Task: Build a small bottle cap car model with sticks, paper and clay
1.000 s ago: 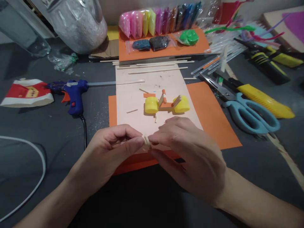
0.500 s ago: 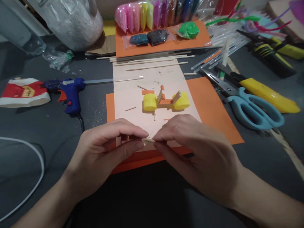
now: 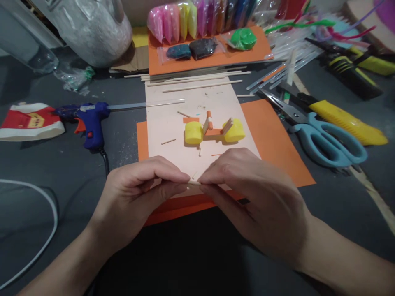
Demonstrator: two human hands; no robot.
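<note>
Between my two hands is a short pale wooden stick piece [image 3: 194,182], much of it hidden by the fingertips. My left hand [image 3: 138,197] pinches its left end with thumb and forefinger. Its right end is pinched by my right hand [image 3: 253,193]. Just beyond the fingers, on a pale sheet [image 3: 173,160], stands a small model with yellow round parts [image 3: 194,132], upright wooden sticks and an orange strip [image 3: 214,132]. Short stick scraps [image 3: 168,141] lie around it.
A blue glue gun [image 3: 94,123] with a clear glue stick lies left. Blue-handled scissors [image 3: 331,139] and a yellow cutter [image 3: 348,123] lie right. Long wooden sticks [image 3: 202,86] and bagged coloured clay [image 3: 175,22] are at the back. A white cable [image 3: 51,205] curves at left.
The wooden piece has turned and now shows as a thinner edge between my fingertips. Both hands stay close together in nearly the same place. The view has shifted slightly.
</note>
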